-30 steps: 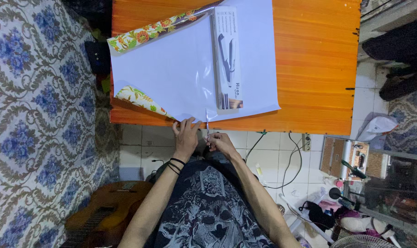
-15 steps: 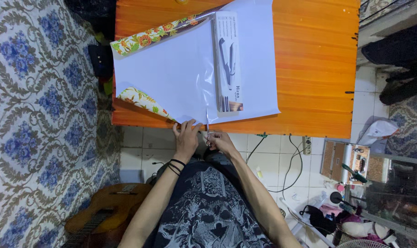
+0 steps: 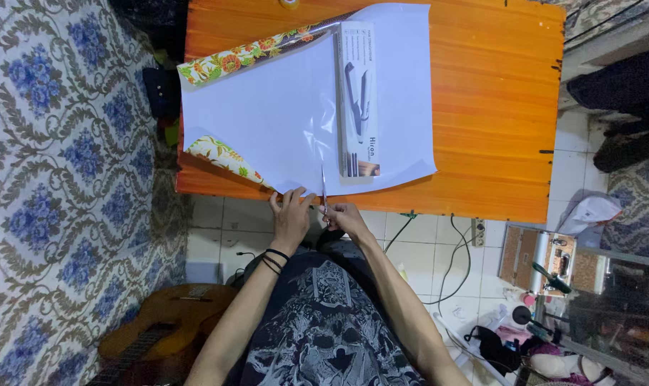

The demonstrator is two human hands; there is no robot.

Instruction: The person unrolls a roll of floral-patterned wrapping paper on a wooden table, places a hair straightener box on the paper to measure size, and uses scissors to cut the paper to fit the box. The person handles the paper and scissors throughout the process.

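A large sheet of wrapping paper (image 3: 281, 121) lies white side up on the orange wooden table (image 3: 489, 107), its floral-printed corners curling up at the left. A long narrow white box (image 3: 358, 96) rests on the sheet. My left hand (image 3: 290, 214) presses down the paper's near edge at the table's front. My right hand (image 3: 344, 218) grips a pair of scissors (image 3: 323, 191), whose blades point away from me into the near edge of the paper, just left of the box's end.
A blue floral patterned cloth (image 3: 67, 179) covers the left side. A guitar (image 3: 160, 329) lies at lower left. Cables (image 3: 446, 264) trail over the white tiled floor, and a cluttered heap of tools and boxes (image 3: 553, 286) stands at lower right.
The scissors' blades have advanced slightly further into the paper's near edge. Both hands stay at the table's front edge; the view has shifted a little.
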